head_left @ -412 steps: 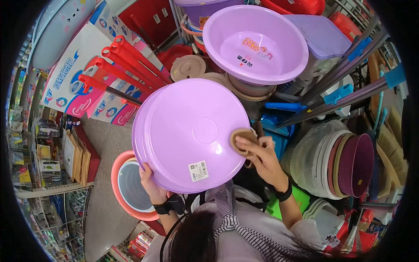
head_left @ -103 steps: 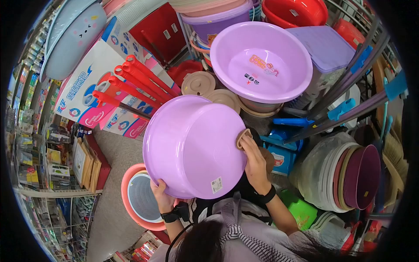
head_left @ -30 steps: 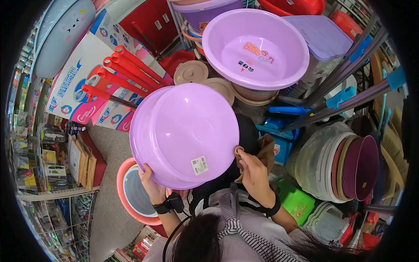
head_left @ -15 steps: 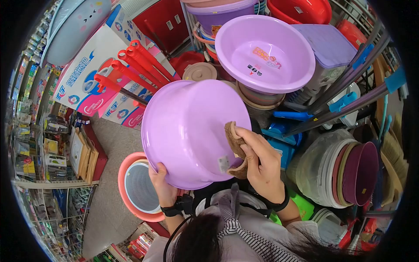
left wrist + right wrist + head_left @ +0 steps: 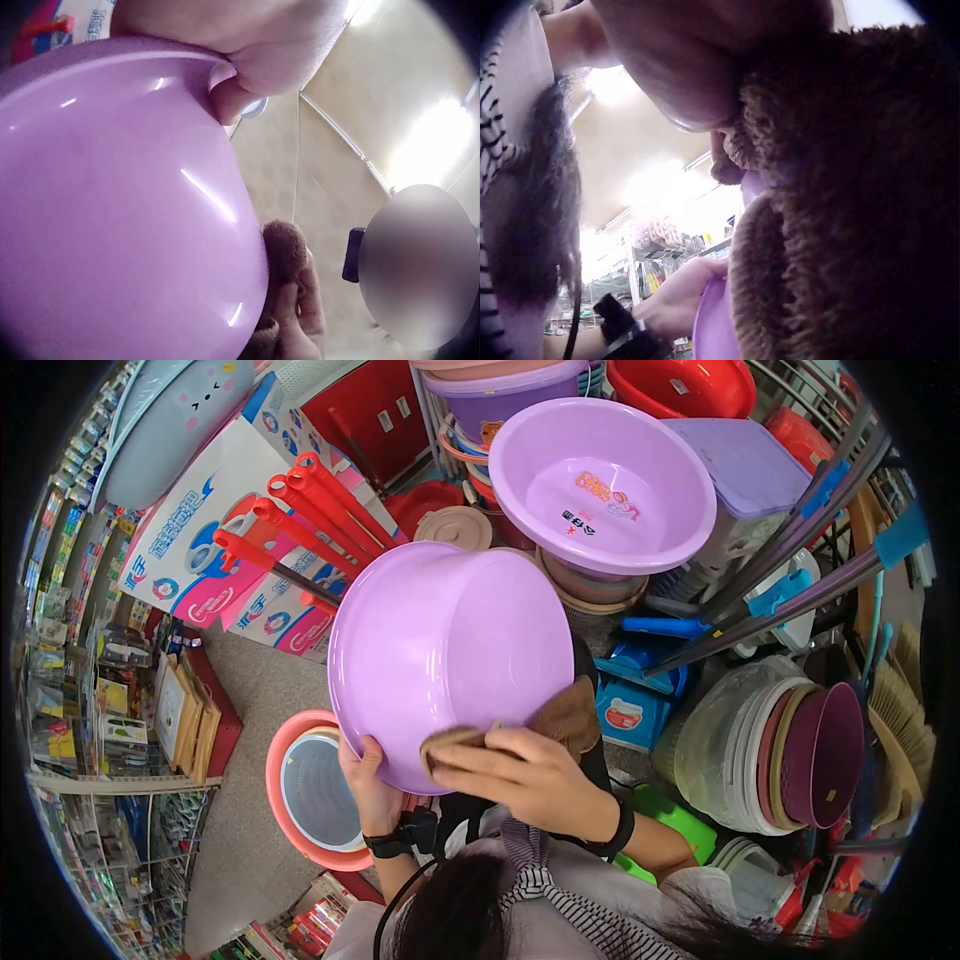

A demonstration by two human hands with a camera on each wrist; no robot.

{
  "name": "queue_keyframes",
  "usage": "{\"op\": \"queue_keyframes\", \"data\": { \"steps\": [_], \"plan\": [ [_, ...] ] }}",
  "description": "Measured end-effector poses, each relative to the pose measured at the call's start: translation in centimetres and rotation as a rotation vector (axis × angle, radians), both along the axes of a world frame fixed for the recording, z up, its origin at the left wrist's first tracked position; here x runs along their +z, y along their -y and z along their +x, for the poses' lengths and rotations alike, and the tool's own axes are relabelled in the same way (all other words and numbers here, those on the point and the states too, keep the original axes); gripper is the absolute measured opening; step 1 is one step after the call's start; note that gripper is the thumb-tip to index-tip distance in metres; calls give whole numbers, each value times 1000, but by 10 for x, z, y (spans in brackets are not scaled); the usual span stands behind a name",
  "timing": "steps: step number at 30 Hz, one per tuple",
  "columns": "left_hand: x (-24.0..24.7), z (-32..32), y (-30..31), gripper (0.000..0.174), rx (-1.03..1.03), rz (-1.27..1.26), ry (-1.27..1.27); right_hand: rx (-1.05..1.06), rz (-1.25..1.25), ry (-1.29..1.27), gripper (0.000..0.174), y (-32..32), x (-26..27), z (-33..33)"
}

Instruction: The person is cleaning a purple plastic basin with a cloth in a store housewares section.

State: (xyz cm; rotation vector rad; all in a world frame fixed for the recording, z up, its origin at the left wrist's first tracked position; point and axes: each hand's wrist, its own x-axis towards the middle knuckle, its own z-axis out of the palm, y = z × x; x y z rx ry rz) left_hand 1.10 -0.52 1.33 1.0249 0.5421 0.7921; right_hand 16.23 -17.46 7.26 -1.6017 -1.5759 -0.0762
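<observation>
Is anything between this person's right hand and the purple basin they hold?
Yes: a brown cloth, gripped in the right hand, lies between it and the near side of the purple basin. Nothing else visible does.

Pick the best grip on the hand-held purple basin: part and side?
Probably the rim, from the person's left. The purple basin is tilted, base facing right and upward, so the rim lies leftmost, easier to pinch than the smooth, rounded wall. The left hand grips there, thumb outside; the right hand and brown cloth occupy the near side.
</observation>
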Motion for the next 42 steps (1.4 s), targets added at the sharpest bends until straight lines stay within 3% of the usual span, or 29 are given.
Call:
{"op": "queue_keyframes", "data": {
  "steps": [6,8,10,13,17,20,26,29,32,33,38,42],
  "plan": [
    [-8,-1,-5,59,8,-23,-11,90,-25,-188,42,-9,1,15],
    [-5,-1,-6,59,2,-12,-22,62,29,-204,46,-23,-3,31],
    [-8,-3,-6,58,-1,-2,-30,-107,75,-306,50,-38,-8,52],
    [-15,-8,-7,60,31,-39,-40,-52,115,-395,54,-50,-15,71],
    [-14,-6,-11,58,72,-59,-9,102,-53,-294,57,-33,-8,40],
    [-18,-4,-16,57,71,-59,20,147,-44,-360,56,-31,-13,31],
    [-14,0,-21,55,40,-84,3,-2,3,-323,49,-36,-8,41],
    [-20,-1,-29,53,56,-65,9,159,-107,-51,48,-16,-20,22],
    [-26,-5,-33,51,54,-56,17,259,-192,71,48,6,-25,21],
    [-27,-5,-34,50,57,-55,19,325,-235,2,50,15,-34,25],
    [-28,-7,-37,51,35,-70,23,281,-221,8,49,39,-62,32],
    [-22,-1,-33,50,39,-85,13,155,-168,-8,52,26,-44,16]
  ]
}}
